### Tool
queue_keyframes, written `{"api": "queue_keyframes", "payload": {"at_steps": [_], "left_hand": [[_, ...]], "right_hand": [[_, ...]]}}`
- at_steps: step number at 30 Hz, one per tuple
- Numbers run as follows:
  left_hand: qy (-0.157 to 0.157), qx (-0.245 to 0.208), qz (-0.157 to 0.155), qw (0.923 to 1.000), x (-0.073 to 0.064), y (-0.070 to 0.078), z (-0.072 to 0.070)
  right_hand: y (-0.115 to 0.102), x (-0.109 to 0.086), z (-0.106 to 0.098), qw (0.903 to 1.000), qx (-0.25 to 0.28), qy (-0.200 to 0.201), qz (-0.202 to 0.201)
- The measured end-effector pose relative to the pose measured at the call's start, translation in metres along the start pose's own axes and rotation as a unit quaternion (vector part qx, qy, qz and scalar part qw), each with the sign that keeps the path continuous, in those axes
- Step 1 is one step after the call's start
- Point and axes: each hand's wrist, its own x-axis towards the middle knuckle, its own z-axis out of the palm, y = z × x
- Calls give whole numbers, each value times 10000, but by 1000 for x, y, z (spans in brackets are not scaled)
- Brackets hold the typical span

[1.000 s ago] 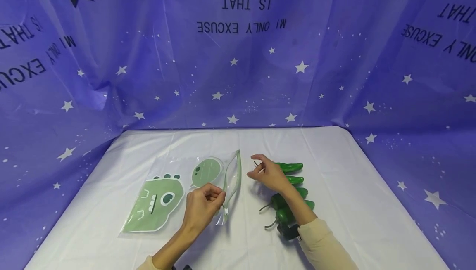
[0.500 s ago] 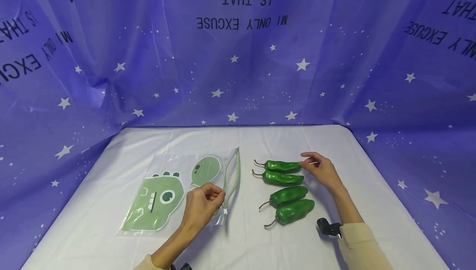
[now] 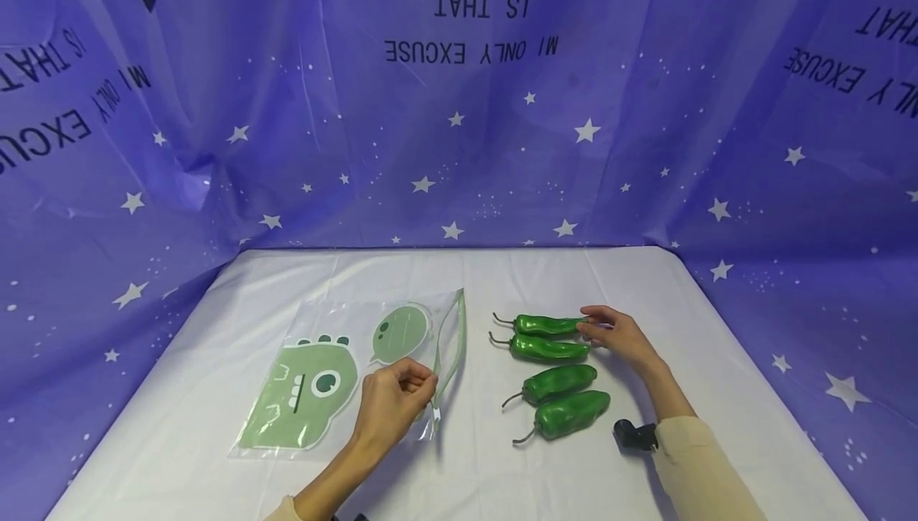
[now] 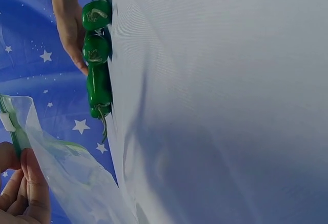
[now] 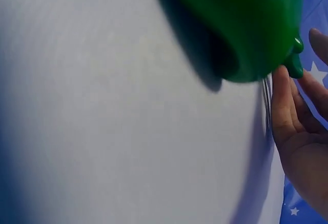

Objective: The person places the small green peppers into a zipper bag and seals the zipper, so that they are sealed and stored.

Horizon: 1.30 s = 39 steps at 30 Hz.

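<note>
A clear zip bag with a green cartoon monster print lies on the left of the table, its mouth gaping toward the right. My left hand pinches the bag's green zip edge close to the white slider. In the left wrist view, thumb and fingertips meet on that edge. My right hand is at the tip of the farthest green pepper, its fingers loosely bent. The right wrist view shows fingers by a pepper tip, with a gap to the opposite digit.
Beside the farthest pepper lies a second green pepper. Nearer me are two plumper ones, a pepper and another pepper. A white cloth covers the table. Purple starry sheeting rises around its back and sides.
My right hand has swung from above the peppers' stems rightward to the farthest pepper's tip, uncovering the peppers. The left hand stays on the bag's edge.
</note>
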Motion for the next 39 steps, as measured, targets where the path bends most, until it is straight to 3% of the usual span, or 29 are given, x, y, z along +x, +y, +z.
{"api": "queue_keyframes", "payload": {"at_steps": [8, 16, 24, 30, 39], "left_hand": [[-67, -107, 5, 9999, 0, -2, 0], [-58, -18, -54, 10000, 1, -2, 0], [23, 57, -22, 10000, 1, -1, 0], [-20, 46, -83, 10000, 0, -2, 1], [-58, 79, -43, 9999, -1, -3, 2]], "right_hand": [[7, 5, 3, 9999, -67, -57, 129], [5, 4, 3, 9989, -385, 146, 206], [2, 2, 3, 9992, 373, 124, 43], [-4, 1, 0, 9993, 186, 274, -189], [-26, -6, 0, 9936, 964, 63, -585]]}}
